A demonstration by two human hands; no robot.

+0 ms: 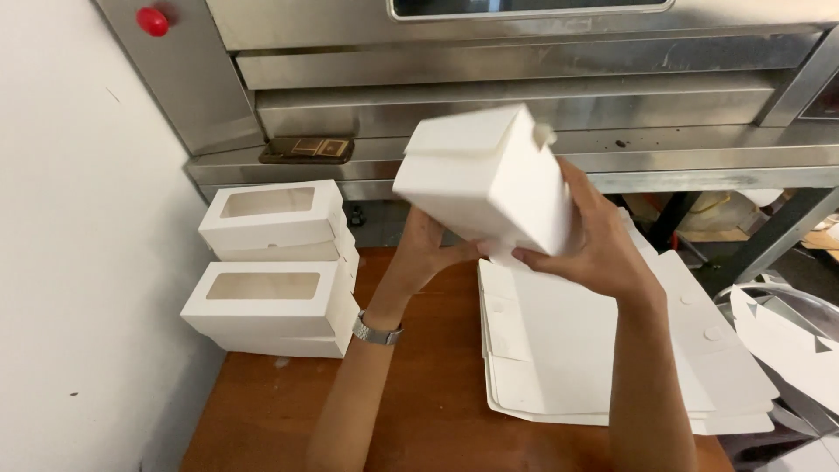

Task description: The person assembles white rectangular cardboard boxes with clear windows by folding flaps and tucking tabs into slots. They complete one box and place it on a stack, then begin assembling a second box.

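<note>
1. Held up over the wooden table (pixel 419 411): a white cardboard box (pixel 485 179), tilted, its flap side turned toward the steel oven (pixel 524 79) behind the table.
2. At the table's back left corner, against the white wall (pixel 79 262): finished white boxes with clear oblong windows on top, stacked in two piles, the nearer pile (pixel 273 310) in front of the farther pile (pixel 278 220).
3. On the table's right half, under the raised box: a stack of flat white box blanks (pixel 568 350), unfolded, fanned slightly.
4. Left hand (pixel 428 249), wristwatch (pixel 377 331) on the wrist, cupped under the box's lower edge, fingers curled closed against it.
5. Right hand (pixel 594 245) wrapped round the box's right side and bottom, fingers (pixel 533 258) closed on the underside, gripping.
6. On the oven ledge above the window boxes: a flat dark rectangular object (pixel 306 149).
</note>
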